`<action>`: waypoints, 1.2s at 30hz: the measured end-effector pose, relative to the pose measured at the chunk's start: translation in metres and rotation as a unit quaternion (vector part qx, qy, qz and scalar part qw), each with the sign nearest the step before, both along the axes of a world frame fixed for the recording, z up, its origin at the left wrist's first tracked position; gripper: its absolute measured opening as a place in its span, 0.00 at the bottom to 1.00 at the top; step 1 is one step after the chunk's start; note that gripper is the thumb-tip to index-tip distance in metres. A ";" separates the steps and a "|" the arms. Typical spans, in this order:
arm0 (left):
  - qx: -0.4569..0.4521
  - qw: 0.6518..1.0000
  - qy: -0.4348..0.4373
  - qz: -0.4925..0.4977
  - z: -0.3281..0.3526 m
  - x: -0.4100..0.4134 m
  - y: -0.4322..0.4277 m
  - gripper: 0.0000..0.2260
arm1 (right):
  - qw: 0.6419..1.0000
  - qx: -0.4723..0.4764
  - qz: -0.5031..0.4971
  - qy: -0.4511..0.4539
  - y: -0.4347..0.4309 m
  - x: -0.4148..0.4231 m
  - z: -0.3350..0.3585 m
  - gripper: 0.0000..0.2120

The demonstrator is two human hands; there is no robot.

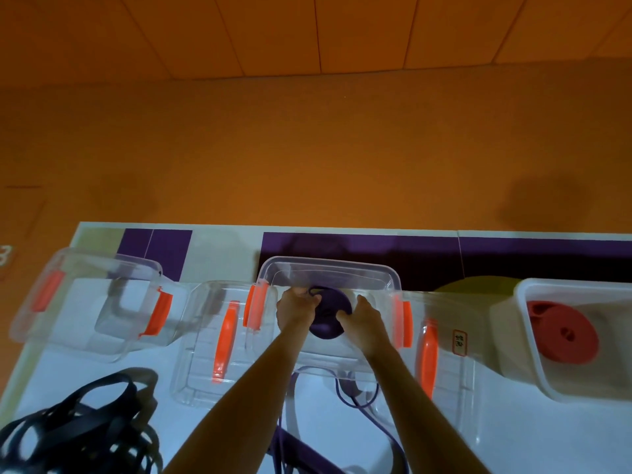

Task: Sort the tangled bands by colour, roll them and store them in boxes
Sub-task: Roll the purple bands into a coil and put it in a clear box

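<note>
White tabletop (513,432) with purple patches, against orange wall (307,148). Three plastic boxes in a row: left box (85,302), tilted, orange latches; middle box (328,265); right box (533,336), one red roll (564,333) inside. Two clear lids with orange handles, left lid (205,371) and right lid (455,388), flat either side of middle box. One black tangle (85,422) at near left; loose purple bands (359,398) at near centre. Inside middle box, one purple roll (328,313), gripped on both sides: left hand (295,311) and right hand (362,323), fingers curled round its edge.
</note>
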State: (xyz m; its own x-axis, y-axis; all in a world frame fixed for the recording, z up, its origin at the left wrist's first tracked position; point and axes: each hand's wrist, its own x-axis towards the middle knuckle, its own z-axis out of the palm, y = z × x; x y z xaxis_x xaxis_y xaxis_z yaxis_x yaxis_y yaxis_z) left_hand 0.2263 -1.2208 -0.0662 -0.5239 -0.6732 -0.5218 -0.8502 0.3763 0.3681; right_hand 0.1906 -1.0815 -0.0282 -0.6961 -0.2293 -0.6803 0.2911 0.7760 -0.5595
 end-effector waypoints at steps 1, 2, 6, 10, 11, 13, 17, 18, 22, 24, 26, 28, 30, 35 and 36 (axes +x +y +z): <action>-0.012 0.999 0.003 -0.038 0.007 0.005 0.000 0.12 | 0.999 -0.005 0.017 0.028 0.004 0.003 0.009 0.24; -0.026 0.997 0.018 -0.070 0.016 0.011 0.000 0.12 | 0.998 -0.019 0.031 0.059 0.008 0.007 0.020 0.24; -0.046 0.979 0.116 -0.162 0.062 0.045 0.003 0.09 | 0.978 -0.090 0.080 0.172 0.034 0.040 0.061 0.19; -0.073 0.945 0.181 -0.263 0.107 0.104 0.011 0.07 | 0.932 -0.135 0.121 0.313 0.068 0.094 0.081 0.09; -0.088 0.936 0.191 -0.283 0.116 0.122 0.012 0.07 | 0.917 -0.127 0.136 0.354 0.077 0.109 0.079 0.06; -0.119 0.921 0.198 -0.315 0.126 0.158 0.014 0.07 | 0.909 -0.081 0.152 0.379 0.091 0.139 0.068 0.04; -0.119 0.927 0.160 -0.318 0.120 0.226 0.013 0.08 | 0.954 0.003 0.120 0.274 0.113 0.202 0.027 0.08; -0.115 0.932 0.145 -0.313 0.114 0.242 0.013 0.08 | 0.961 0.012 0.128 0.246 0.117 0.217 0.016 0.08; -0.105 0.952 0.044 -0.284 0.074 0.297 0.017 0.13 | 0.971 0.028 0.202 0.128 0.122 0.269 -0.013 0.24; -0.094 0.950 -0.048 -0.293 0.052 0.319 0.019 0.25 | 0.965 0.057 0.223 0.127 0.118 0.289 -0.020 0.28; -0.065 0.947 -0.092 -0.302 0.035 0.337 0.017 0.34 | 0.963 0.075 0.205 0.155 0.114 0.304 -0.021 0.26; -0.048 0.937 -0.101 -0.331 0.021 0.351 0.014 0.36 | 0.963 0.081 0.188 0.178 0.108 0.312 -0.017 0.23; -0.070 0.930 -0.080 -0.351 0.011 0.361 0.012 0.29 | 0.962 0.083 0.175 0.191 0.104 0.317 -0.014 0.21; -0.076 0.938 0.023 -0.337 0.011 0.370 -0.001 0.12 | 0.969 0.067 0.133 0.199 0.102 0.323 -0.012 0.18; -0.066 0.942 0.042 -0.326 0.014 0.372 -0.005 0.10 | 0.971 0.068 0.121 0.193 0.102 0.323 -0.011 0.19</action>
State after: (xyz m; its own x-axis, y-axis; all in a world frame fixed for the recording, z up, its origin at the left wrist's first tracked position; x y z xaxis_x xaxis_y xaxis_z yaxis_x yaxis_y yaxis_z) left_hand 0.5988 -1.2262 -0.0522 -0.8848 -0.2495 -0.3935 -0.3915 0.8561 0.3374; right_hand 0.5141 -0.9790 -0.0394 -0.8427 -0.3441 -0.4142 -0.1204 0.8701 -0.4779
